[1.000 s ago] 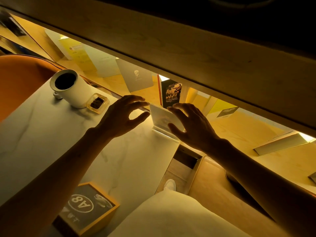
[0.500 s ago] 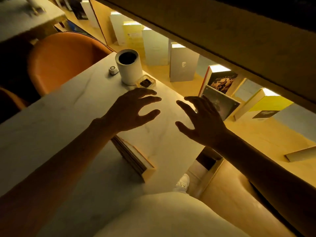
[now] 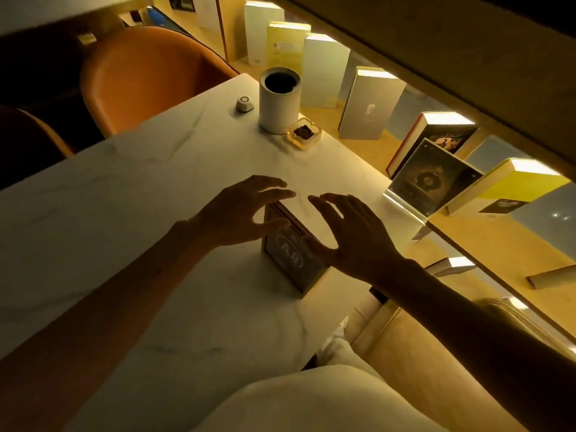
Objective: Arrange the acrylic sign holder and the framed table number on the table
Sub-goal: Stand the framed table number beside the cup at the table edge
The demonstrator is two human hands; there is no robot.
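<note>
Framed table number (image 3: 294, 254), marked "A8", standing upright on the pale marble table (image 3: 131, 194), directly between and just below the two hands. Left hand (image 3: 240, 213) spread open, fingers (image 3: 274, 190) arched over the frame's upper left edge, thumb near or touching its face; contact not resolvable in the dim light. Right hand (image 3: 352, 235) likewise open, palm turned toward the frame's right side, thumb lying against or just beside the upper right corner. Nothing yet clamped by either hand. Frame judged rigid and boxy, moderately light, with a glazed or glossy front likely to smudge and a deep wooden surround offering firm purchase: best taken by the two side edges, one hand to each, front left untouched. Acrylic sign holder (image 3: 433, 182) well apart from the fingers, beyond the right hand, leaning back at the table's far right edge beside the lit shelf of books (image 3: 371, 104). Holder judged stiff, smooth and slippery, prone to scratching and to tipping off that edge; best gripped at the base lip or side edges. White cylindrical cup (image 3: 279, 101), small glass dish (image 3: 304, 134) and small round button (image 3: 244, 104) farther off, past the left fingertips.
</note>
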